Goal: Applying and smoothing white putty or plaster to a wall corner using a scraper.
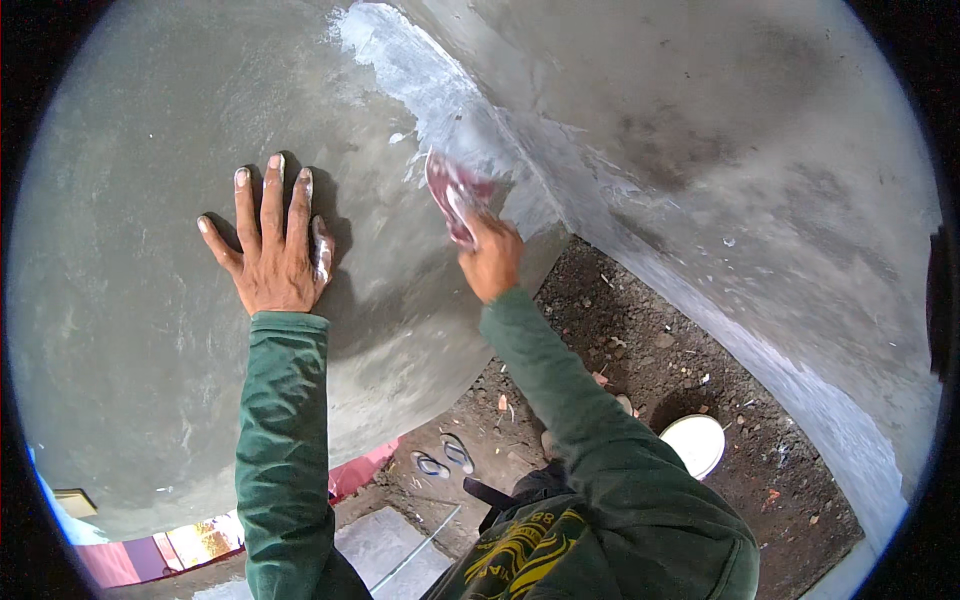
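Observation:
My left hand (270,240) lies spread on the grey plastered wall (130,250), its fingertips and thumb smeared with white. Right of it, my right hand (490,250) grips a maroon scraper-like tool (450,190), blurred and coated with white. The tool is against the wall at the lower part of a white filler patch (420,80), which runs along the corner where this wall meets a second grey wall (750,120) on the right.
Below are rough dirt ground with debris (620,340), a white round bucket or lid (692,445), a pair of flip-flops (430,462), a pale slab (385,550) with a thin rod, and pink surfaces (355,465) at the lower left.

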The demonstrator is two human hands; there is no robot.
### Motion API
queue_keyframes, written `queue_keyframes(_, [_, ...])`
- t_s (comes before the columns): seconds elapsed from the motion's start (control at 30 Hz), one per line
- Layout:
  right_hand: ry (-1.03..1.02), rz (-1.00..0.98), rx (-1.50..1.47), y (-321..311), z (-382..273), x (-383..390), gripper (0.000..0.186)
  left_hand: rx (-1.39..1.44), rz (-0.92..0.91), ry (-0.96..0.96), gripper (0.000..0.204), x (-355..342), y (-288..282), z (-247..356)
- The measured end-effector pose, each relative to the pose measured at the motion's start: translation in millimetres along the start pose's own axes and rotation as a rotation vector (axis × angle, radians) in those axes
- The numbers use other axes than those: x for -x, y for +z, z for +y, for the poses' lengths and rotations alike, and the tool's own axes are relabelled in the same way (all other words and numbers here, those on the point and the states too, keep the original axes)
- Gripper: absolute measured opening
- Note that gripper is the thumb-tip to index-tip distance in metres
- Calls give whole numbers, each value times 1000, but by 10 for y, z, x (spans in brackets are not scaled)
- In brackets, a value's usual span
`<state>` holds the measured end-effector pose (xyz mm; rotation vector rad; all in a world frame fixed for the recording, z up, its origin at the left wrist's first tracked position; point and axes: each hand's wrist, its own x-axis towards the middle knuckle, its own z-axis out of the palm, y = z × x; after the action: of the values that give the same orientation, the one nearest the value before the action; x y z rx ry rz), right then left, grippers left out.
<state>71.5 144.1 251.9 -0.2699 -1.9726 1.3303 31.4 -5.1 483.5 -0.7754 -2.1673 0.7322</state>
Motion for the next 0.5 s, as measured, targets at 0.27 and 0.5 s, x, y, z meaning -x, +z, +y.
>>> queue_keyframes(0.27, [324, 65, 44, -105, -35, -571, 55, -30, -2, -2, 58, -26, -21, 34])
queue_keyframes(0.5, [130, -26, -177, -477, -209, -251, 52, -19, -13, -5, 59, -18, -39, 12])
